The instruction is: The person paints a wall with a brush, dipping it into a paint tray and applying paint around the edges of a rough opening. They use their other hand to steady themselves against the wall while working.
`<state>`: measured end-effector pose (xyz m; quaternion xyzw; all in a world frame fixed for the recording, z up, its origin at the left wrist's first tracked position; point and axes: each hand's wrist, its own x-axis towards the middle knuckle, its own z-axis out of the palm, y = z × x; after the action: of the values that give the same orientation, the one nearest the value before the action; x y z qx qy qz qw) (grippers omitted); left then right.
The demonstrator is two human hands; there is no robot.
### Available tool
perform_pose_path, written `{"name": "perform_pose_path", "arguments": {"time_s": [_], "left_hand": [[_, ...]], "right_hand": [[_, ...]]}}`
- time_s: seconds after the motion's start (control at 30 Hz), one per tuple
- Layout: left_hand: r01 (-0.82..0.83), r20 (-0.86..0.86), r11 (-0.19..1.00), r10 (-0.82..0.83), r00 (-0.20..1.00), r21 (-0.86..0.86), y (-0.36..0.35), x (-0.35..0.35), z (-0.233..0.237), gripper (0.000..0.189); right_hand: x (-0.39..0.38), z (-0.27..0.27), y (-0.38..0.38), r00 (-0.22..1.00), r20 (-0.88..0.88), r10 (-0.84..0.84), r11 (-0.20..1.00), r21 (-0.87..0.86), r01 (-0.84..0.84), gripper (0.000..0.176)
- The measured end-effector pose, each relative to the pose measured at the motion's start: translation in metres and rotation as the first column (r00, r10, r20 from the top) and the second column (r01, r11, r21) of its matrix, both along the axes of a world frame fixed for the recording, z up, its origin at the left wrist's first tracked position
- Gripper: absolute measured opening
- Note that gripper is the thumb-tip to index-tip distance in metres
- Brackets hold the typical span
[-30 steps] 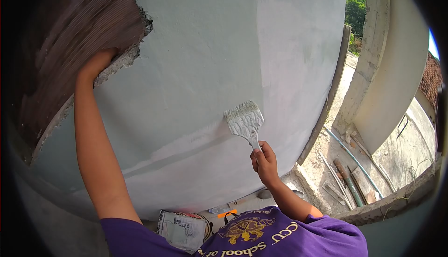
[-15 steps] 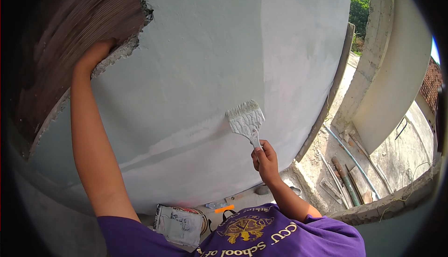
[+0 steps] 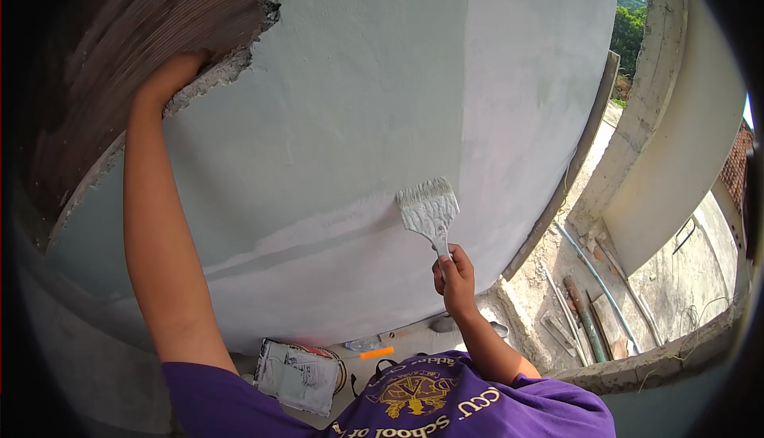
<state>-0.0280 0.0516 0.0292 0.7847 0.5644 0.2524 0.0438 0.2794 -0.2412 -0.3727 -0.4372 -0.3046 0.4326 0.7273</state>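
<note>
My right hand point(image 3: 457, 279) is wrapped round the handle of a wide, paint-covered brush point(image 3: 430, 209). The bristles point up and lie at or close to the curved wall point(image 3: 342, 120), near the border between its grey-green part and a paler part. My left hand point(image 3: 179, 73) reaches over the broken, rough edge of the wall at the upper left, beside a dark brown ridged surface point(image 3: 159, 16). Its fingers are hidden behind that edge.
Below the wall stands a paint-smeared container point(image 3: 296, 376), with an orange object point(image 3: 377, 353) to its right. Pipes point(image 3: 587, 319) and sticks lie on the rough ledge at the right, beside a concrete post point(image 3: 637, 112).
The wall and most of the scene have shifted slightly right in view. The brush, still in my right hand, has moved slightly right and down in the picture.
</note>
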Motion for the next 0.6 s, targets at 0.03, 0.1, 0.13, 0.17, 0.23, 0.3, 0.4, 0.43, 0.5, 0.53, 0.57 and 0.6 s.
{"name": "perform_pose_path", "arguments": {"time_s": [0.03, 0.1, 0.13, 0.17, 0.23, 0.3, 0.4, 0.43, 0.5, 0.53, 0.57, 0.6], "left_hand": [[-0.006, -0.014, 1.0, 0.006, 1.0, 0.012, -0.003, 0.002, 0.0, 0.057], [-0.01, -0.029, 1.0, 0.011, 1.0, 0.025, -0.006, 0.002, 0.002, 0.057], [-0.005, -0.03, 1.0, 0.006, 1.0, 0.023, -0.005, 0.001, 0.002, 0.057], [0.002, -0.031, 1.0, -0.001, 1.0, 0.02, -0.006, 0.003, 0.001, 0.057], [0.009, 0.024, 0.999, -0.008, 1.0, -0.047, -0.003, 0.002, 0.002, 0.057], [0.01, 0.032, 0.999, -0.009, 0.999, -0.043, -0.003, 0.002, 0.001, 0.057], [0.008, 0.0, 1.0, -0.008, 1.0, 0.03, -0.004, 0.001, 0.0, 0.057], [0.012, 0.003, 1.0, -0.012, 1.0, 0.025, 0.001, 0.0, 0.0, 0.057], [0.002, -0.006, 1.0, -0.002, 1.0, 0.027, 0.004, -0.001, 0.0, 0.057], [-0.013, -0.017, 0.999, 0.014, 1.0, 0.035, 0.0, 0.001, 0.0, 0.057], [-0.029, -0.029, 0.999, 0.031, 0.999, 0.044, -0.004, 0.002, 0.0, 0.057], [-0.02, -0.036, 0.999, 0.021, 0.999, 0.049, -0.002, 0.0, 0.002, 0.057]], "right_hand": [[0.0, -0.006, -0.006, 1.0, -0.018, 0.003, 1.0, -0.001, -0.003, 0.015], [0.001, -0.012, -0.014, 0.998, -0.056, 0.008, 1.0, -0.008, -0.009, 0.015], [0.001, -0.011, -0.014, 0.999, -0.046, -0.001, 1.0, 0.001, 0.001, 0.015], [0.002, -0.008, -0.016, 0.999, -0.033, 0.005, 1.0, 0.019, -0.005, 0.015], [0.001, 0.009, -0.012, 1.0, -0.01, 0.014, 0.999, 0.051, -0.013, 0.015], [0.001, 0.018, -0.005, 1.0, 0.007, 0.026, 0.997, 0.074, -0.026, 0.015], [-0.003, 0.018, 0.001, 0.999, 0.028, 0.03, 0.998, 0.061, -0.032, 0.015], [-0.004, 0.016, 0.003, 0.999, 0.034, 0.029, 0.999, 0.045, -0.03, 0.015], [-0.007, 0.003, 0.0, 1.0, 0.001, 0.026, 0.999, -0.019, -0.026, 0.015], [-0.008, -0.003, -0.003, 1.0, -0.015, 0.025, 0.998, -0.05, -0.025, 0.015], [-0.009, -0.006, -0.006, 0.999, -0.019, 0.032, 0.999, -0.035, -0.032, 0.015], [-0.009, -0.007, -0.01, 0.999, -0.025, 0.037, 0.999, -0.022, -0.038, 0.015]]}}
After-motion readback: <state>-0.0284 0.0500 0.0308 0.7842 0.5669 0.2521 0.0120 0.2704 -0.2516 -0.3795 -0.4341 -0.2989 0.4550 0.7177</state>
